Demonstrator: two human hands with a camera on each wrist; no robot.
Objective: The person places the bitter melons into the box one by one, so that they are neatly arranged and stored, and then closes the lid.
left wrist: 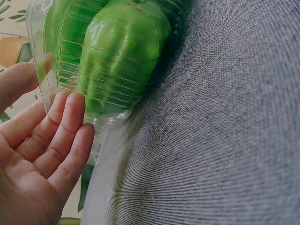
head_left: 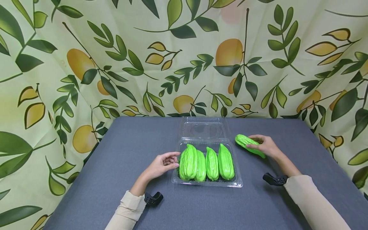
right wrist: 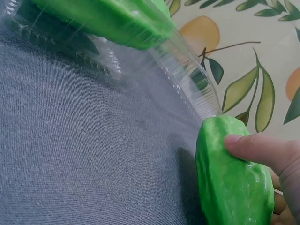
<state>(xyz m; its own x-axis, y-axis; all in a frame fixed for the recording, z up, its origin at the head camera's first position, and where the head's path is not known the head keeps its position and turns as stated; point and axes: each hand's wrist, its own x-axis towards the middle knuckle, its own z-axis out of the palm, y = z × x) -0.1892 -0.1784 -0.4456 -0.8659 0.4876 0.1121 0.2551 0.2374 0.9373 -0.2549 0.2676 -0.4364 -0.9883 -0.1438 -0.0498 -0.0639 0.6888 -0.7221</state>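
— Start at the left: what's the left hand [head_left: 161, 165] doing?

— Fingers loosely spread, gripping nothing — the tips rest against the left wall of the clear plastic clamshell tray [head_left: 207, 183], which sits mid-worktop [head_left: 115, 179] with its lid folded back flat behind it.

— And inside the tray?

— Four bright green ridged gourds [head_left: 211, 163], side by side, each lying with its long axis pointing away from the person.

— So the fifth is loose?

— Yes, one more green ridged gourd [head_left: 248, 145] lies on the grey cloth just beside the tray's far right corner, its long axis slanting from far-left to near-right. The right hand [head_left: 265, 146] is curled over it, thumb and fingers round its middle. From that hand the tray lies to the left and slightly nearer the person; the right hand is the closer one to the loose gourd.
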